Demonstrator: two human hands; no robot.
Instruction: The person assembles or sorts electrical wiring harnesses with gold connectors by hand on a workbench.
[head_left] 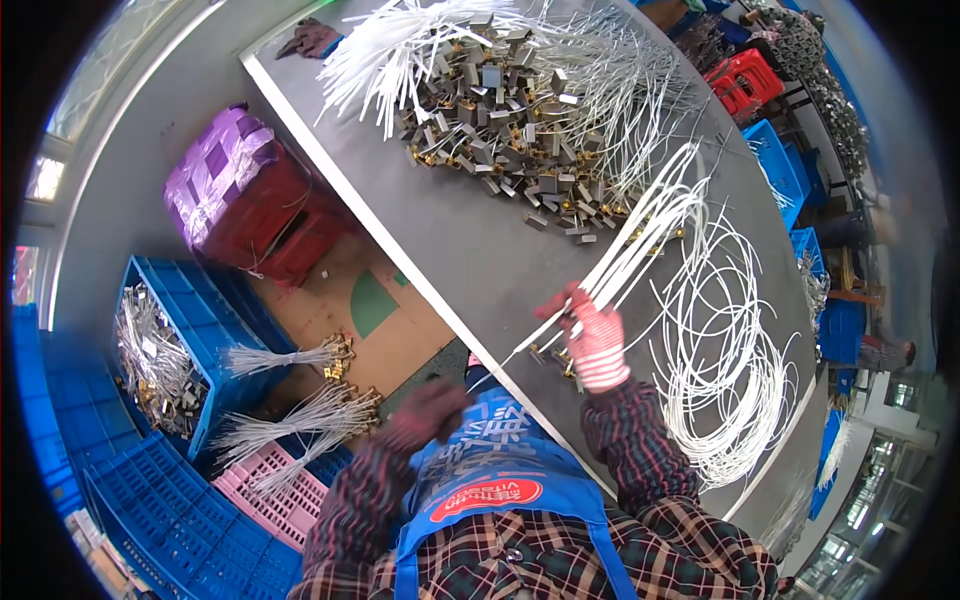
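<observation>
A bundle of thin white sleeved wires tipped with small brass-coloured terminals [640, 235] is held at its lower end by the right hand [592, 335], which wears a red-and-white knitted glove; the grip is clenched around the gathered ends, so that the strands fan upward and away across the grey desk [440, 240], kept aligned rather than tangled. The left hand [425, 412], in a dark glove and blurred, is lowered off the desk edge above the person's blue apron [490, 470]; whether its grip is closed on anything cannot be told. Just beside the right hand, loose coils of white wire [730, 370] are spread flat on the desk, within reach of the holding hand. Farther up the desk, a heap of small grey rectangular blocks with brass fittings and white leads [510, 120] is piled well apart from the hands. Below the desk edge, on the person's left, finished-looking tied bundles of white wire with brass ends [300, 405] are laid over a pink slatted plastic crate [270, 490] and a blue plastic crate [170, 350] that holds more grey and metal parts. A box wrapped in purple and red tape [250, 195] stands on the floor beyond a sheet of brown cardboard [370, 320].
</observation>
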